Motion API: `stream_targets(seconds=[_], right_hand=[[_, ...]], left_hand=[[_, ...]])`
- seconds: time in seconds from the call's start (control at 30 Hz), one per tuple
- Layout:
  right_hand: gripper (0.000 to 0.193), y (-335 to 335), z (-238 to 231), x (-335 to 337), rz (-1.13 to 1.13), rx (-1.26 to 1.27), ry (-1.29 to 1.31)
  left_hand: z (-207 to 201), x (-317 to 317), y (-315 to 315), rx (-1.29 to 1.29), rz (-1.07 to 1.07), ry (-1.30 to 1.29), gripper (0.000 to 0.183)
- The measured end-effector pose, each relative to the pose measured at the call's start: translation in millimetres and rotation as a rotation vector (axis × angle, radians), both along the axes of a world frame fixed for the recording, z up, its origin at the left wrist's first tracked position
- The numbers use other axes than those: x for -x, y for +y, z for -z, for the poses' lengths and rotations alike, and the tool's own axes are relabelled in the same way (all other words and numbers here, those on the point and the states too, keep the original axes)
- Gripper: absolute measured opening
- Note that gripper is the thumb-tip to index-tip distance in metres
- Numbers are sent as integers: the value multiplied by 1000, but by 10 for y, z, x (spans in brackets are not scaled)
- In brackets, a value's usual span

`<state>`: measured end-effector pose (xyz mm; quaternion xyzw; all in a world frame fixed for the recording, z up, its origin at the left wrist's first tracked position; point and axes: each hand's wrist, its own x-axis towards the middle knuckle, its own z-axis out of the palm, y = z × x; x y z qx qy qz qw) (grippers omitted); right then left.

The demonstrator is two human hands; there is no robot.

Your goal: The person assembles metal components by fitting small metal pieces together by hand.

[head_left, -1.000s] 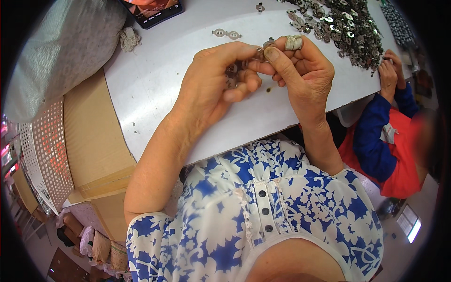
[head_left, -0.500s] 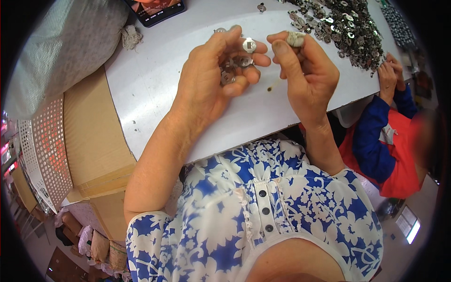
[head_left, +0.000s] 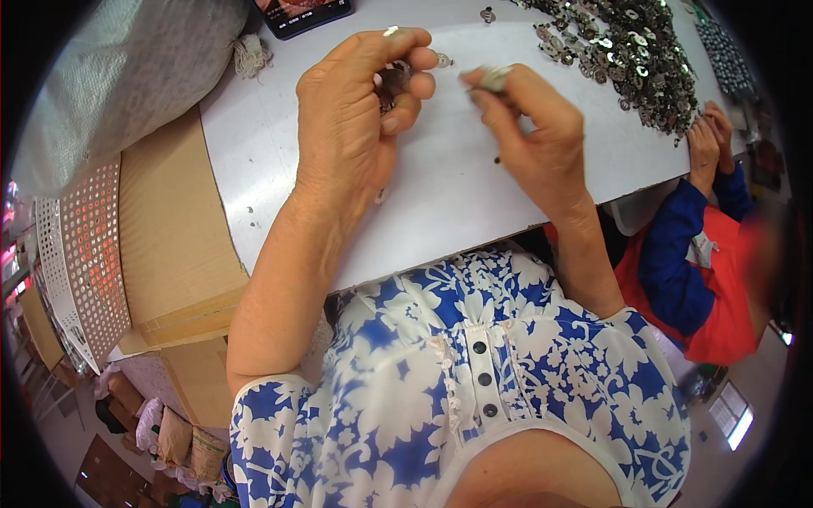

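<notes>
Clock centred between the worker's two hands; twelve points straight away from the body.

Left hand [head_left: 343, 123], at nine: half-curled, fingers bent in around small metal pieces [head_left: 392, 82], which sit against the palm and are partly hidden by the fingers. A bright glint shows on top of the index finger.

Right hand [head_left: 542, 127], at four, apart from the left: fingers bent, thumb and index drawn close together. Tips blurred — cannot tell whether anything is pinched there. A pale wrap [head_left: 495, 79] is on the index finger.

White table [head_left: 440, 190] beneath both. At twelve, a flat piece [head_left: 442, 60] lies just beside the left fingertips; at one, further out, a single piece [head_left: 487, 14] lies alone. At five, a dark spot [head_left: 497, 160], close by the right hand. Between two and three, a broad heap of metal parts [head_left: 627, 63], shiny and dark mixed; beyond it, a grey beaded-looking mass [head_left: 726, 55].

At ten, a phone [head_left: 309, 19], its screen lit. Toward nine: a string bundle [head_left: 251, 56], then a pale woven sack [head_left: 127, 76]. At eight, cardboard [head_left: 174, 212] beside the table — outside it, a perforated white panel [head_left: 80, 254].

Between three and four, a co-worker's hands [head_left: 705, 146] meet at the table edge, blue sleeve [head_left: 677, 262] below. At six, the worker's blue-and-white floral blouse [head_left: 389, 372].
</notes>
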<state>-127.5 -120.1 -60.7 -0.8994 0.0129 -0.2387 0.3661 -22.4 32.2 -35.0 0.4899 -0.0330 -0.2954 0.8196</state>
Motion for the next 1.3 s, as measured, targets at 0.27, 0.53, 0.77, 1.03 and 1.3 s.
stream_targets(seconds=[0.27,0.53,0.77,1.03,1.3], right_hand=[[23,82,-201,-66,-6,-433,-97],[19,-36,-108,-308,-11,39,-55],[7,-123,41,-204,30,431,-45],[9,-246,41,-1,-16,-246,51],[14,-139,-110,10,-235,-1020,122]], left_hand=[[34,122,-37,-5,182,143,30],[102,82,-53,39,123,122,31],[44,98,-40,41,87,85,34],[85,101,-71,-54,85,-19,25],[65,123,-82,-1,258,60,15]])
